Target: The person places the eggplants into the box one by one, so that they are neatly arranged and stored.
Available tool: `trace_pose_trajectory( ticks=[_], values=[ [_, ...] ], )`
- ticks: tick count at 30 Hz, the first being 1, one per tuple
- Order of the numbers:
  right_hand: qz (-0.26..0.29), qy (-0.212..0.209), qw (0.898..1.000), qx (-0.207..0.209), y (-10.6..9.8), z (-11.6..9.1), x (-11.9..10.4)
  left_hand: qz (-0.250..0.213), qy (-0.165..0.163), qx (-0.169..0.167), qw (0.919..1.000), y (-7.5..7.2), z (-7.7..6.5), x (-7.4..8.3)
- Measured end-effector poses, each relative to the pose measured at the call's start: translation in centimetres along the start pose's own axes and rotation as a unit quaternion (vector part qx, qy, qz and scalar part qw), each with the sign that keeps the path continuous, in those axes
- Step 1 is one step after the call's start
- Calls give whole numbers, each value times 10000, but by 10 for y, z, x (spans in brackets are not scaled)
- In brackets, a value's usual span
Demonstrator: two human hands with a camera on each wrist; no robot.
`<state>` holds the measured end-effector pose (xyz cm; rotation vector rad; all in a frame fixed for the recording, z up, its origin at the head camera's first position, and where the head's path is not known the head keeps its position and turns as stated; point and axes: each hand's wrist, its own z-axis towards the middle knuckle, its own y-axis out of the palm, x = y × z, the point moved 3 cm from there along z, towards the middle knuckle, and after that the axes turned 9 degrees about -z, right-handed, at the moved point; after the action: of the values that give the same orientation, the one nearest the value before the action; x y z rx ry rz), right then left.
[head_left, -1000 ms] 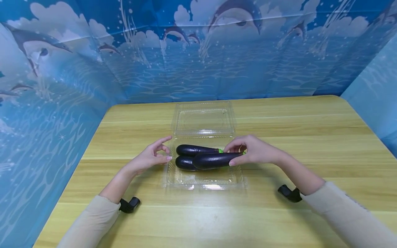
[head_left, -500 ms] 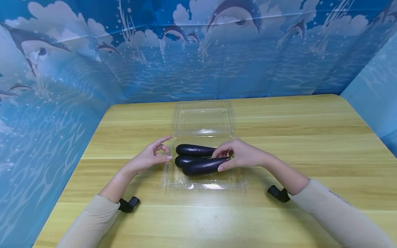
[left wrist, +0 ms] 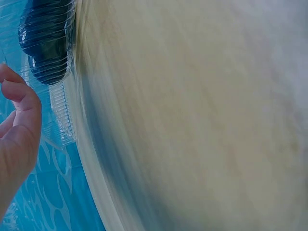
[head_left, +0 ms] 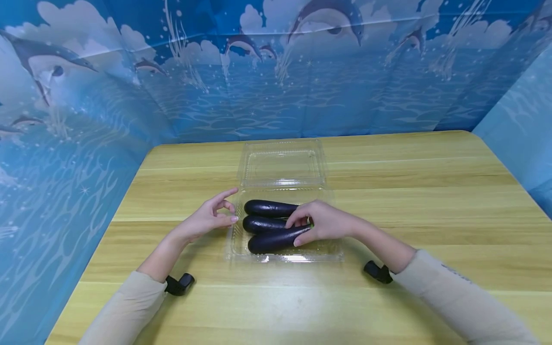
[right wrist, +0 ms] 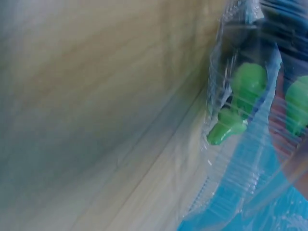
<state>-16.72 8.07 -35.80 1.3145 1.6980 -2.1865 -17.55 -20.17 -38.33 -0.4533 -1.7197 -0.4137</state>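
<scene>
A big worktop (head_left: 418, 191) is spread all around the clear box (head_left: 297, 259). It is coloured a light yellow-brown and is marked with long lines like wood. A bright spot of light is shown on it, on the near side of the box. Far behind the box, and off to both sides of it, blue cloth (head_left: 276, 96) is hung. Dolphins, white clouds and splashing water are printed on the cloth.

The clear lid (head_left: 282, 165) is folded back flat behind the box and is still joined to it. Three shiny, dark purple eggplants are seen at the box, all laid sideways. The back eggplant (head_left: 270, 208) is placed toward the lid side of the box, and the middle eggplant (head_left: 264, 224) is set just in front of it. The front eggplant (head_left: 273, 240) is held over the near part of the box by the right hand (head_left: 323, 220), with its stem end pinched between thumb and fingers. Whether the bottom of the box is touched by it cannot be told. Green stems (right wrist: 248, 79) are seen through the box wall in the right wrist view.

Nothing is held by the left hand (head_left: 212, 215). It is kept just beside the left edge of the box, with one finger stretched out and the others loosely bent.
</scene>
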Motion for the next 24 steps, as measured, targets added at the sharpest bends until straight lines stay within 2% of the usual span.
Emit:
trace_pose_trajectory(
  ticks=[24],
  values=[
    [-290, 8, 9994, 165, 14, 8, -3, -38, 9, 49, 10000, -1, 1, -2]
  ],
)
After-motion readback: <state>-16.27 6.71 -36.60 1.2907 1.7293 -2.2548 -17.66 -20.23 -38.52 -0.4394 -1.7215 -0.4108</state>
